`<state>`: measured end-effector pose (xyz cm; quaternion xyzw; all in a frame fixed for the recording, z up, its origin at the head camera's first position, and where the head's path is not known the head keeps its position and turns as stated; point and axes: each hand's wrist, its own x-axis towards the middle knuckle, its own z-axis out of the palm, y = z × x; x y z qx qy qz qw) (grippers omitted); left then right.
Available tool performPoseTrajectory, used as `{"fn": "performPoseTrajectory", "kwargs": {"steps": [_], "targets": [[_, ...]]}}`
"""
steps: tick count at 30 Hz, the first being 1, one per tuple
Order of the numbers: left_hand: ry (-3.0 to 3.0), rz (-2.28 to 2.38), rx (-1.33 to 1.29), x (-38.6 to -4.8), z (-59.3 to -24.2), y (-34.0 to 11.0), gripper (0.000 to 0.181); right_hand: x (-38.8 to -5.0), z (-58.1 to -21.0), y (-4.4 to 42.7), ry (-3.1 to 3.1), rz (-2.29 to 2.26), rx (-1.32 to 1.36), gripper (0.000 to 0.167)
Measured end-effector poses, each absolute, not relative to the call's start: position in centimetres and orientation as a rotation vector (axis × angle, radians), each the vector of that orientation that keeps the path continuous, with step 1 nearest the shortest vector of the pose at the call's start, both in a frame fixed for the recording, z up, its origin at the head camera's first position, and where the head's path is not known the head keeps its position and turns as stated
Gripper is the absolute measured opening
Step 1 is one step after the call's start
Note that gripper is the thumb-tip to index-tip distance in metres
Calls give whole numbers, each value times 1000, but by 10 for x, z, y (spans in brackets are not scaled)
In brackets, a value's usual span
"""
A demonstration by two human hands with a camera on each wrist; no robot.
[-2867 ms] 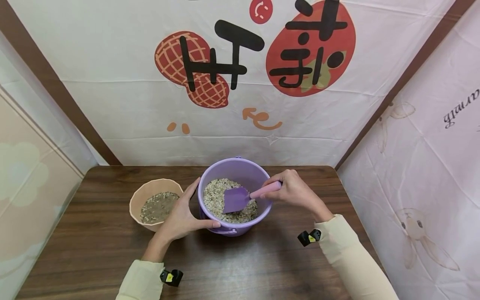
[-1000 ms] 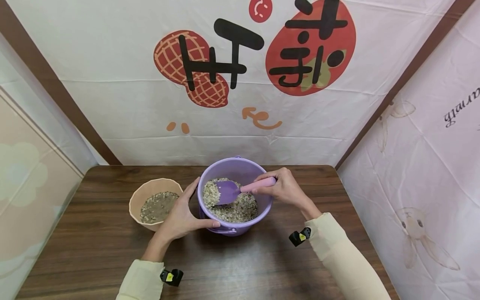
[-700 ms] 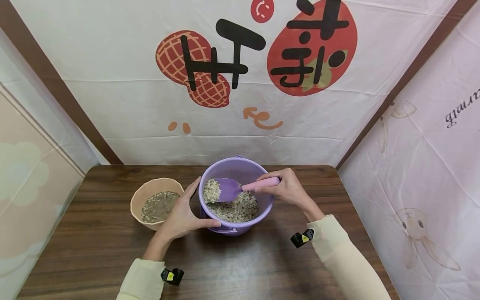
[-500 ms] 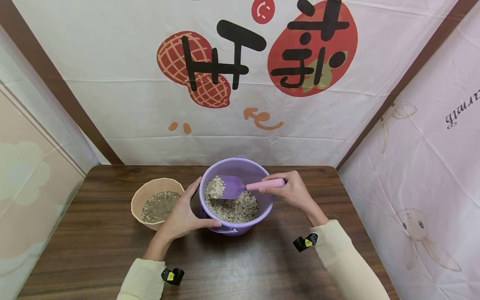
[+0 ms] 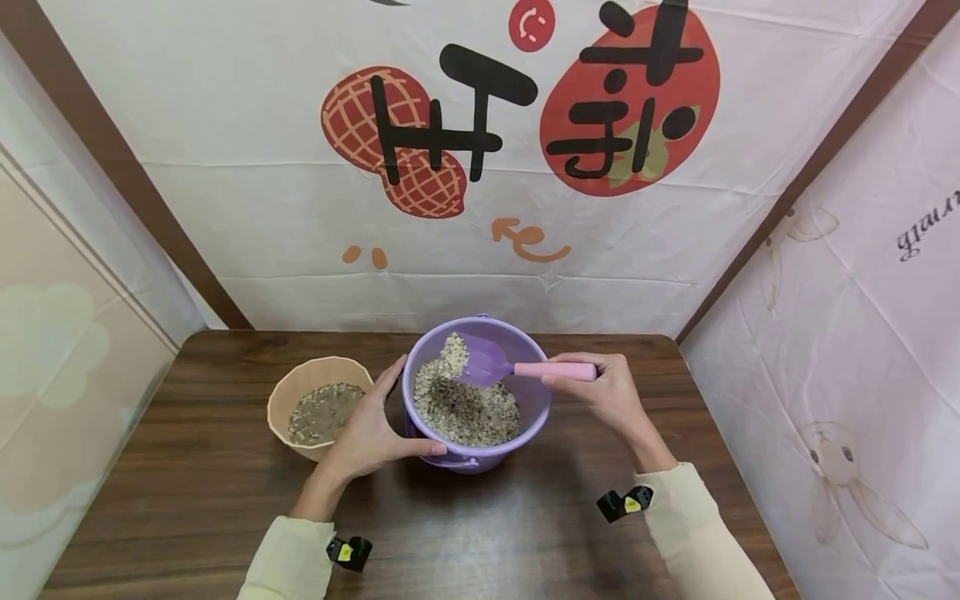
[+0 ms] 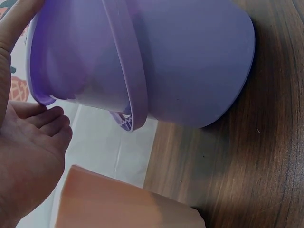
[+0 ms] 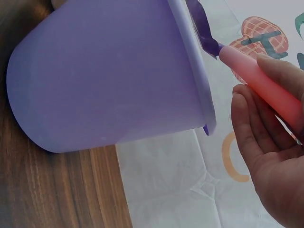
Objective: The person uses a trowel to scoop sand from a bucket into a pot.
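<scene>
Grains (image 5: pixel 480 414) in purple bucket (image 7: pixel 109 80), peach bowl (image 5: pixel 315 372); left fingers (image 5: pixel 388 382) clasp bucket, right fingers (image 7: pixel 243 114) pinch loaded scoop (image 5: pixel 487 364).

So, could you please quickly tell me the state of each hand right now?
Left hand: holding the purple bucket at its rim.
Right hand: closed on the pink handle of the scoop.

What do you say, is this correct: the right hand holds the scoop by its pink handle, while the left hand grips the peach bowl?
Not quite: the head view shows the left hand gripping the purple bucket, not the peach bowl. The right hand does hold the scoop by its pink handle.
</scene>
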<state>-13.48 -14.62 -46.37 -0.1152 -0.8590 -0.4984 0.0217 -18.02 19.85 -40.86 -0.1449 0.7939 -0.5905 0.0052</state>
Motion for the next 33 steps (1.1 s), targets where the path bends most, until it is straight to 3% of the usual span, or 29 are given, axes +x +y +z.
{"fn": "performPoseTrajectory", "kwargs": {"steps": [7, 17, 33], "targets": [[-2649, -1529, -355, -131, -461, -155, 135, -177, -409, 202, 2474, -1879, -452, 26], [-2626, -1400, -175, -115, -455, -212, 133, -178, -412, 202, 2471, -1878, -456, 26], [-2674, -1292, 35, -107, -486, -266, 138, -164, -385, 188, 2473, -1866, -422, 22]]}}
